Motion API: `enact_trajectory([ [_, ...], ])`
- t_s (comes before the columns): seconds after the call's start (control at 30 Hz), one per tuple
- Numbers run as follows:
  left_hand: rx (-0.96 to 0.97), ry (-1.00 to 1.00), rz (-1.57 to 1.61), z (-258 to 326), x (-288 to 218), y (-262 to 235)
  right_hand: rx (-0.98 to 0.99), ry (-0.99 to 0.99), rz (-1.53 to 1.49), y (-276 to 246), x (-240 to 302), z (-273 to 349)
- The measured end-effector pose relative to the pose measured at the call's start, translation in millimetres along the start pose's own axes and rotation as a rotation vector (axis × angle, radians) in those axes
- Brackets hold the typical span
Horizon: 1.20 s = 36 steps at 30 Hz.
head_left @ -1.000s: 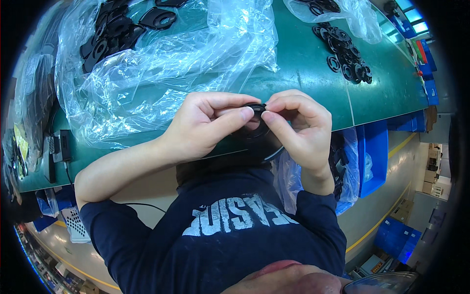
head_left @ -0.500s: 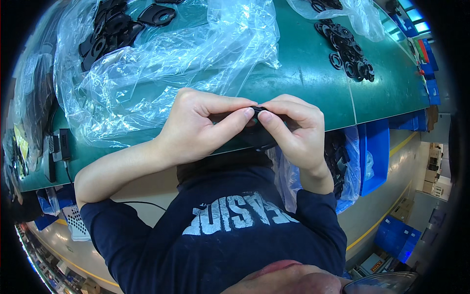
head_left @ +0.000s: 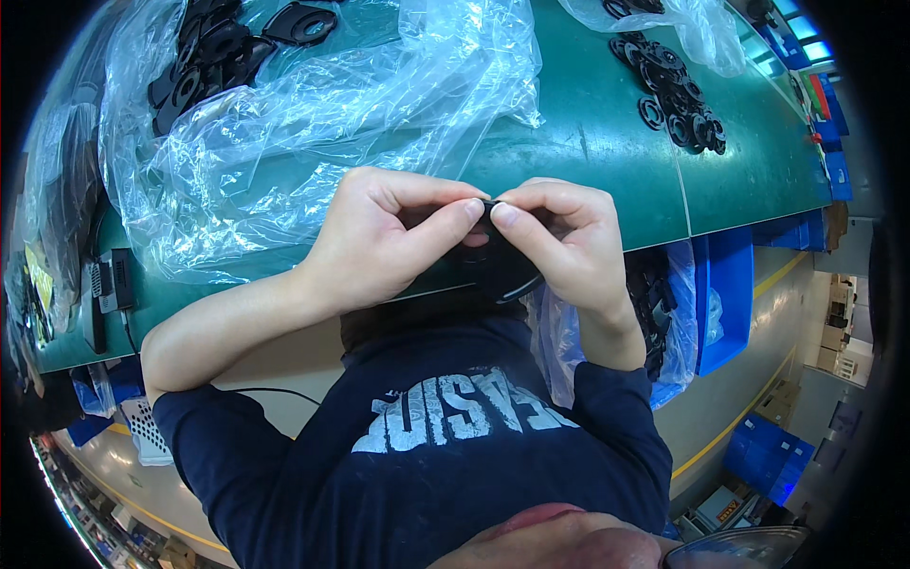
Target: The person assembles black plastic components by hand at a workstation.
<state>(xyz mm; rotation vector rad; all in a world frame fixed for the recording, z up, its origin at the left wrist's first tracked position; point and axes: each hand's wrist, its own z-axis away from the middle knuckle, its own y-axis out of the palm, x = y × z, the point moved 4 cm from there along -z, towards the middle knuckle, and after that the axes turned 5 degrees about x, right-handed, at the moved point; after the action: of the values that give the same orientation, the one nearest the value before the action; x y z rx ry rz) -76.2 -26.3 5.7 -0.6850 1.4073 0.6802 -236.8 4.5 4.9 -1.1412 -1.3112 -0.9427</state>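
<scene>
Near the table's front edge, my left hand [head_left: 393, 232] and my right hand [head_left: 564, 237] meet, thumbs and forefingers pinching a black plastic part [head_left: 502, 270] between them. Its upper edge lies at the fingertips; a wider, glossy body hangs below, partly covered by my right hand. Exactly which small piece sits under the thumbs is hidden. Beyond my left hand lies crumpled clear plastic sheeting [head_left: 237, 180]. Black flat parts with round holes [head_left: 213, 47] are heaped on it at the far left.
A pile of black rings [head_left: 673, 95] lies at the far right on the green table [head_left: 588, 180], near another clear bag [head_left: 701, 38]. A small black box with a cable [head_left: 116, 280] stands at the left edge. Right of me is a blue bin [head_left: 728, 299], beside a plastic-lined container of black parts [head_left: 649, 303].
Both hands have shifted slightly up. The black part has tilted, so more of its body shows below my fingers.
</scene>
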Motion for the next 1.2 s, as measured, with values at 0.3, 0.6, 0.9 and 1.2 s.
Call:
enact_trajectory([
  [0.3,0.101,-0.033,0.007,-4.4,-0.3,-1.1,0.044,-0.032,0.124,-6.1,-1.3,-3.3],
  [0.6,0.093,-0.025,-0.05,-1.1,0.1,0.0,0.075,0.023,0.052,-4.8,-4.7,-0.7],
  [0.9,0.101,-0.004,-0.047,-1.7,0.8,1.2,0.125,0.111,0.053,-8.7,-1.7,0.5],
  [1.2,0.131,-0.023,-0.157,-1.3,-0.2,-0.9,0.149,0.037,0.159,-3.9,-3.7,1.2],
])
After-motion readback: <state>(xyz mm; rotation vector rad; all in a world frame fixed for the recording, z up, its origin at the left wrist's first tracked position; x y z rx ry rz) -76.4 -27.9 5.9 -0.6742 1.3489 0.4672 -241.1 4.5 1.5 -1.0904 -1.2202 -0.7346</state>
